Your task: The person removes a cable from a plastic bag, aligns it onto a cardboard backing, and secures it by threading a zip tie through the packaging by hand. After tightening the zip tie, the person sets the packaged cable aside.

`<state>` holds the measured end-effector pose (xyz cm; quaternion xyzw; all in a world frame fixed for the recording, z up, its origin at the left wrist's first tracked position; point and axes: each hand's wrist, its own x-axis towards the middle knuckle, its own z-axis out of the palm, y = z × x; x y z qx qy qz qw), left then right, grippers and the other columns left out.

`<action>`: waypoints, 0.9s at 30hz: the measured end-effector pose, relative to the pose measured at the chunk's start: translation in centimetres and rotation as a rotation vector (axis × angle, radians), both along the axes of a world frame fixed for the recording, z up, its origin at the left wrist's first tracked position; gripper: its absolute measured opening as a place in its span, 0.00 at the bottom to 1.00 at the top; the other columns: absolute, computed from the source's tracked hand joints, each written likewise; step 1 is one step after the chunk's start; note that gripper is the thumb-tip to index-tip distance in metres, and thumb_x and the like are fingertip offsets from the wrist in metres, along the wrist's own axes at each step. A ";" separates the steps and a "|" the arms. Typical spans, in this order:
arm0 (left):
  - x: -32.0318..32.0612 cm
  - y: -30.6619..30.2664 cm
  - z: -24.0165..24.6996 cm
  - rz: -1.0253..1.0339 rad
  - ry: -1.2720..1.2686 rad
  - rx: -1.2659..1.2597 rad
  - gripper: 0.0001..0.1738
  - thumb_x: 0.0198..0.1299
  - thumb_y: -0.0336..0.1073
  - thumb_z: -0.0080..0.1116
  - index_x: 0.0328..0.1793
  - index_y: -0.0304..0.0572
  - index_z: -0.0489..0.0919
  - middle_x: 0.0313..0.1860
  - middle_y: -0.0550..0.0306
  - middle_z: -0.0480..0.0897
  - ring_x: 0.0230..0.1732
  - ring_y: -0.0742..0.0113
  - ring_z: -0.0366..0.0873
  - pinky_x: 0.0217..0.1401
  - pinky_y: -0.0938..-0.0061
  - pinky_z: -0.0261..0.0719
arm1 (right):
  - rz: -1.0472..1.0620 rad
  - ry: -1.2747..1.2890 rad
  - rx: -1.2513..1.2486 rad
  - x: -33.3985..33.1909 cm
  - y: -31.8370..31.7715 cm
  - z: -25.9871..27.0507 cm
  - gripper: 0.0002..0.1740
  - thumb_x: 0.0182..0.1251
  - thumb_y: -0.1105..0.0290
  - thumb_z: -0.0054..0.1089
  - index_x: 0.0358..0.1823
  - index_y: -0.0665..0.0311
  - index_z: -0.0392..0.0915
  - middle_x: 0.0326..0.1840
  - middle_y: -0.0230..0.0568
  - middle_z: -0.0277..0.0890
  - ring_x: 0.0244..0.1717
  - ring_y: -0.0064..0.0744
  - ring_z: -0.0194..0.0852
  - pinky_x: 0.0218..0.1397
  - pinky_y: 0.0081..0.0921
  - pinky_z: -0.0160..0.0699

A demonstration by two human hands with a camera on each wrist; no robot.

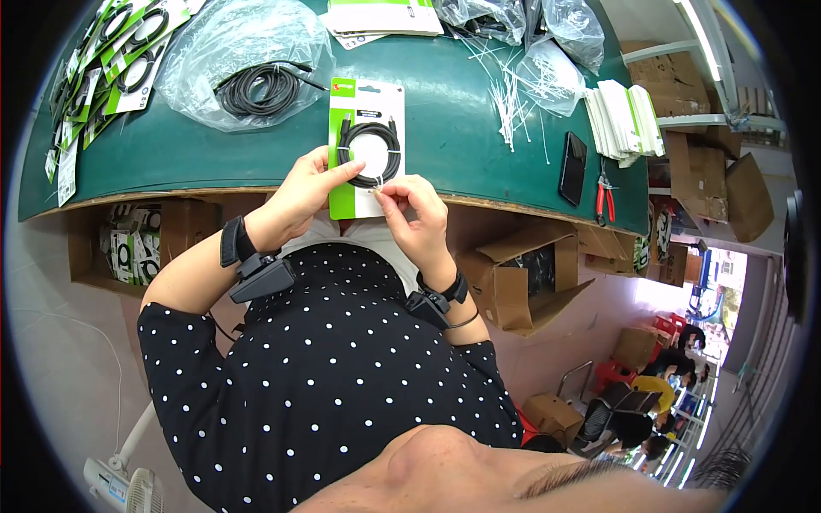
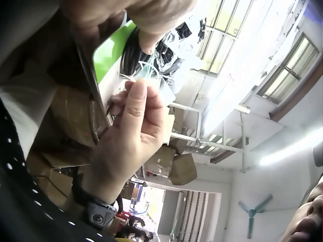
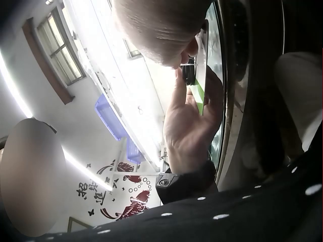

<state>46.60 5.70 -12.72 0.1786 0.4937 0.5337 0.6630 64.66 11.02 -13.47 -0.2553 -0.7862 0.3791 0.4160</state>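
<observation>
A green-and-white backing card [image 1: 368, 91] carries a coiled black cable [image 1: 397, 147] bound with white ties, at the front edge of the green table [image 1: 445, 111]. My left hand [image 1: 301, 195] grips the card's left side, its thumb lying on the front beside the coil and its fingers behind. At the bottom of the coil my right hand [image 1: 419, 221] pinches a white zip tie [image 1: 380, 180] between thumb and forefinger. In the left wrist view the tie's thin loop stands out from the card near the right fingertips.
A plastic bag [image 1: 192, 68] with loose black cables lies behind the card. Carded cables [image 1: 132, 73] pile at the left. Rightward are loose zip ties [image 1: 506, 107], a phone [image 1: 573, 167], red-handled pliers [image 1: 605, 195] and stacked cards [image 1: 617, 124]. An open carton [image 1: 505, 291] stands below the table.
</observation>
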 end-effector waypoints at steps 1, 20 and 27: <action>0.0 0.0 0.0 0.000 0.004 0.005 0.17 0.64 0.38 0.62 0.54 0.39 0.74 0.46 0.58 0.82 0.43 0.73 0.82 0.44 0.73 0.84 | 0.004 -0.003 -0.003 0.0 0.0 0.0 0.06 0.57 0.82 0.65 0.34 0.69 0.78 0.33 0.37 0.76 0.27 0.20 0.70 0.29 0.15 0.69; 0.2 0.1 0.2 0.016 0.034 0.044 0.17 0.64 0.37 0.62 0.54 0.37 0.74 0.46 0.58 0.82 0.45 0.74 0.80 0.47 0.76 0.81 | -0.018 0.025 0.089 -0.1 0.0 -0.5 0.09 0.57 0.83 0.66 0.37 0.69 0.76 0.35 0.40 0.76 0.27 0.23 0.73 0.29 0.17 0.74; 0.4 0.4 0.0 0.024 0.047 0.076 0.17 0.64 0.37 0.62 0.54 0.37 0.74 0.46 0.57 0.82 0.45 0.74 0.80 0.47 0.76 0.81 | 0.006 0.003 0.115 0.0 0.3 -0.3 0.08 0.55 0.83 0.65 0.35 0.68 0.76 0.33 0.40 0.74 0.29 0.31 0.75 0.27 0.21 0.77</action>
